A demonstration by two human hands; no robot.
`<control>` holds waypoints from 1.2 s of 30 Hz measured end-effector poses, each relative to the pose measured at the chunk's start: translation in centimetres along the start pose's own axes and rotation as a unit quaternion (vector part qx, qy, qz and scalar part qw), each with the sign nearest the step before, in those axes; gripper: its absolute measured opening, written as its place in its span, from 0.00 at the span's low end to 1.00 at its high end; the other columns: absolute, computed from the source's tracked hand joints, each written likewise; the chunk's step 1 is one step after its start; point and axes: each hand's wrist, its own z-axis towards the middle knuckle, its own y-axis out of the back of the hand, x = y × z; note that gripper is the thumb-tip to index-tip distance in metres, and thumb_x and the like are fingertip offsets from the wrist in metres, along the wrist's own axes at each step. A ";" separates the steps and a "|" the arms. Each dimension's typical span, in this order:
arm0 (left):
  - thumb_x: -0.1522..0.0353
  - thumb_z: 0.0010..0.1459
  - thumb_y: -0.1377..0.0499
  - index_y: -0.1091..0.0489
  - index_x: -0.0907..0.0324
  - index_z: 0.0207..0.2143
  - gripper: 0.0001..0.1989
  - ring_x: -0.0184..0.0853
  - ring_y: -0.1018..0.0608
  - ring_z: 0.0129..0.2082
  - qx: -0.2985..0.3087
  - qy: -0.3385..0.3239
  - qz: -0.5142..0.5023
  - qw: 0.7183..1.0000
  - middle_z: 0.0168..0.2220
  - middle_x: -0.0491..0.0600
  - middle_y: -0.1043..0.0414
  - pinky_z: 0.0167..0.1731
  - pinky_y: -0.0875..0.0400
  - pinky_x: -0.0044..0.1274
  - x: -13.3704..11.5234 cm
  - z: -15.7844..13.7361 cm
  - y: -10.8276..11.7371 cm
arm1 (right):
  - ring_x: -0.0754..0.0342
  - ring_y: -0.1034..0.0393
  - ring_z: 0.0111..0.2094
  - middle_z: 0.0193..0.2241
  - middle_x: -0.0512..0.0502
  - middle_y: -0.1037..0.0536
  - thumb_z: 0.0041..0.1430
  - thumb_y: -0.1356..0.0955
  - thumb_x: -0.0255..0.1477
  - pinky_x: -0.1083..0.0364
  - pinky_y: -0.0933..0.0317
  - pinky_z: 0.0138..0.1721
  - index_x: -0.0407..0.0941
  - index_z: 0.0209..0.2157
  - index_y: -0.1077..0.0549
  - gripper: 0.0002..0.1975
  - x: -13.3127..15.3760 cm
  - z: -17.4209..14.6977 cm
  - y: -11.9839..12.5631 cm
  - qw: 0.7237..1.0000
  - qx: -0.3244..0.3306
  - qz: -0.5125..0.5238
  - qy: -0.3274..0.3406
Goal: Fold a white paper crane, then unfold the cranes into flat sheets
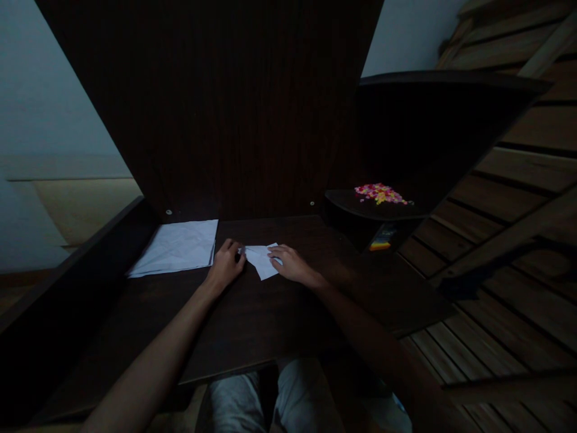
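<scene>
A folded piece of white paper (260, 258) with a pointed left end and angular flaps lies on the dark desk. At its left tip, my left hand (229, 263) is closed, thumb and fingers pinching the narrow end. My right hand (291, 264) grips the right part, its fingers over the upper flap and its thumb lower down. Those fingers hide some of the paper's right side. Left of my left hand is a stack of white paper sheets (178, 246), the top one creased.
A dark panel (216, 108) rises behind the desk (252, 325), and a low side board (81, 270) borders it at left. On a rounded corner shelf (347, 201) at right lies a pile of small pink and yellow pieces (381, 193). Wooden slats (505, 240) stand farther right.
</scene>
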 end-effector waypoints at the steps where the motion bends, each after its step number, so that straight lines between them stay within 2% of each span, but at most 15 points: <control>1: 0.70 0.57 0.47 0.30 0.60 0.42 0.11 0.39 0.24 0.38 -0.006 0.004 0.002 1.000 0.41 0.54 0.31 0.42 0.26 0.31 0.3 0.0 -0.1 | 0.47 0.31 0.51 0.47 0.39 0.23 0.59 0.34 0.23 0.46 0.40 0.55 0.42 0.42 0.22 0.11 -0.1 0.0 -0.1 1.000 -0.002 -0.001 -0.001; 3: 0.72 0.56 0.46 0.32 0.60 0.47 0.15 0.39 0.24 0.39 -0.009 0.009 0.007 1.000 0.44 0.56 0.32 0.43 0.27 0.31 0.9 0.1 -0.3 | 0.48 0.31 0.51 0.48 0.39 0.23 0.59 0.35 0.23 0.46 0.39 0.55 0.43 0.42 0.23 0.11 -0.2 -0.1 -0.1 1.000 -0.002 -0.002 0.002; 5: 0.72 0.57 0.47 0.31 0.62 0.47 0.16 0.40 0.24 0.40 0.004 0.011 0.019 1.000 0.45 0.57 0.31 0.44 0.27 0.32 1.3 0.1 -0.4 | 0.48 0.31 0.51 0.48 0.39 0.23 0.59 0.35 0.23 0.47 0.39 0.55 0.42 0.41 0.23 0.11 -0.3 -0.1 -0.1 1.000 0.003 -0.002 0.007; 10: 0.70 0.60 0.51 0.24 0.60 0.37 0.15 0.44 0.25 0.39 0.064 -0.016 0.085 0.994 0.37 0.57 0.27 0.43 0.27 0.34 1.4 0.2 0.0 | 0.48 0.29 0.50 0.47 0.40 0.22 0.59 0.35 0.22 0.47 0.39 0.55 0.43 0.40 0.22 0.11 -0.2 0.0 0.1 1.000 0.006 0.003 0.013; 18: 0.71 0.59 0.51 0.25 0.63 0.34 0.14 0.51 0.26 0.41 0.086 -0.042 0.154 0.983 0.37 0.62 0.25 0.42 0.29 0.41 -0.9 -0.1 0.6 | 0.47 0.29 0.51 0.47 0.38 0.23 0.59 0.35 0.23 0.46 0.39 0.55 0.42 0.41 0.22 0.11 -0.2 0.0 0.0 1.000 0.000 0.010 0.007; 21: 0.70 0.60 0.52 0.26 0.65 0.36 0.15 0.50 0.25 0.42 0.072 -0.049 0.171 0.981 0.37 0.63 0.25 0.44 0.29 0.39 -2.2 -0.3 0.5 | 0.48 0.30 0.51 0.47 0.40 0.22 0.58 0.35 0.22 0.47 0.38 0.55 0.43 0.40 0.22 0.11 -0.1 0.0 0.1 1.000 -0.003 0.008 0.013; 25: 0.70 0.60 0.52 0.31 0.68 0.49 0.18 0.47 0.31 0.56 0.047 -0.102 0.119 0.987 0.54 0.63 0.31 0.56 0.36 0.38 -3.3 -0.5 -0.4 | 0.48 0.30 0.52 0.48 0.38 0.23 0.58 0.35 0.22 0.47 0.40 0.57 0.41 0.42 0.23 0.12 0.0 0.1 0.0 1.000 0.005 0.004 0.025; 29: 0.68 0.63 0.54 0.37 0.67 0.56 0.21 0.45 0.38 0.62 0.095 -0.161 0.069 0.980 0.59 0.62 0.36 0.61 0.43 0.41 -3.2 -0.7 -1.4 | 0.49 0.31 0.53 0.50 0.39 0.24 0.60 0.36 0.22 0.48 0.40 0.58 0.41 0.46 0.24 0.14 0.0 0.1 -0.2 0.999 0.009 0.010 0.039; 33: 0.65 0.66 0.56 0.39 0.66 0.57 0.22 0.42 0.37 0.62 0.145 -0.159 0.060 0.975 0.59 0.60 0.35 0.60 0.41 0.37 -2.5 -0.8 -1.8 | 0.49 0.31 0.54 0.51 0.38 0.25 0.61 0.37 0.24 0.49 0.40 0.58 0.40 0.47 0.25 0.15 0.1 0.0 -0.2 0.999 0.012 0.030 0.034; 36: 0.64 0.66 0.57 0.39 0.68 0.58 0.23 0.42 0.37 0.62 0.162 -0.149 0.055 0.974 0.59 0.61 0.36 0.60 0.40 0.35 -2.2 -0.9 -2.0 | 0.50 0.32 0.55 0.52 0.40 0.25 0.62 0.37 0.25 0.50 0.40 0.58 0.42 0.48 0.26 0.15 0.2 -0.1 -0.1 0.998 0.019 0.040 0.034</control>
